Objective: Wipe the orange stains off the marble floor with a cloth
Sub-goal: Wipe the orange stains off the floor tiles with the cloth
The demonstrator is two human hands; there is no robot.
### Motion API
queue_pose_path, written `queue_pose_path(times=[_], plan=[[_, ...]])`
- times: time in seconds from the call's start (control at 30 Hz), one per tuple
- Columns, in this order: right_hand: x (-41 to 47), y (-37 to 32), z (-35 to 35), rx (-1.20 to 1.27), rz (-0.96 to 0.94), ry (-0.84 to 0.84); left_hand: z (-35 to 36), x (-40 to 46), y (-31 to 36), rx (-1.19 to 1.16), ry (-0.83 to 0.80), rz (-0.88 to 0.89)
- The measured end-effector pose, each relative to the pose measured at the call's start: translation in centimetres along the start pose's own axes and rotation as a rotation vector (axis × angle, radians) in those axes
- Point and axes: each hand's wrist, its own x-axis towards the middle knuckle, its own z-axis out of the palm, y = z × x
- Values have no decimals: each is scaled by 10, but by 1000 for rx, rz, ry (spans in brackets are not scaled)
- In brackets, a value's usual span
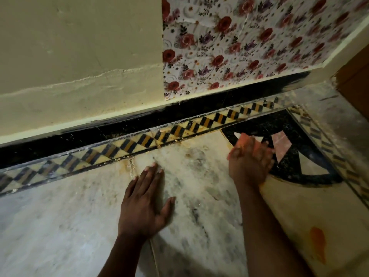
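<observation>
Orange stain (317,243) nearest; left hand (144,198) flat, empty; right hand (249,158) blurred, grip unclear

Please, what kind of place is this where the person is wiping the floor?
Probably a room in a home, at the foot of a wall: a marble floor with a patterned inlay border, floral wallpaper above a black skirting, and a painted plaster wall.

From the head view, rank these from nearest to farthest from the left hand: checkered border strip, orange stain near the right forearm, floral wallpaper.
Measured from the left hand, flat on the marble:
1. Checkered border strip, just beyond the fingertips.
2. Orange stain, far right, past the right forearm.
3. Floral wallpaper, up on the wall, ahead and right.
</observation>
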Motion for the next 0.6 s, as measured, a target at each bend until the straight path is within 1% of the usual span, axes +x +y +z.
queue_pose_path(times=[0.1,0.17,0.2,0.23,0.27,0.33,0.4,0.43,0.47,0.5,0.57,0.6], plan=[[-43,-1,3,-4,188,20,1,-1,-1,6,-7,7],[-40,-19,0,-14,213,-29,1,-1,-1,11,-4,5],[-33,-31,1,-3,185,-55,2,-1,-2,15,-10,7],[-26,-45,2,-4,112,-92,2,-1,-2,17,-11,8],[-25,-58,6,-23,-1,-125,2,-1,-2,16,-5,9],[-42,-74,15,-77,-283,-182,2,0,-1,15,-2,10],[-84,-57,9,-106,-527,-199,0,-1,0,20,-11,16],[-103,-33,7,-111,-589,-191,-1,-1,0,21,-11,16],[-114,-5,1,-116,-582,-181,-1,-1,0,20,-12,13],[-114,22,-5,-125,-503,-157,-1,0,0,21,-12,9],[-84,55,-14,-118,-209,-73,0,0,1,24,-7,13],[-60,53,-15,-93,-60,-56,1,0,0,29,-2,14]])
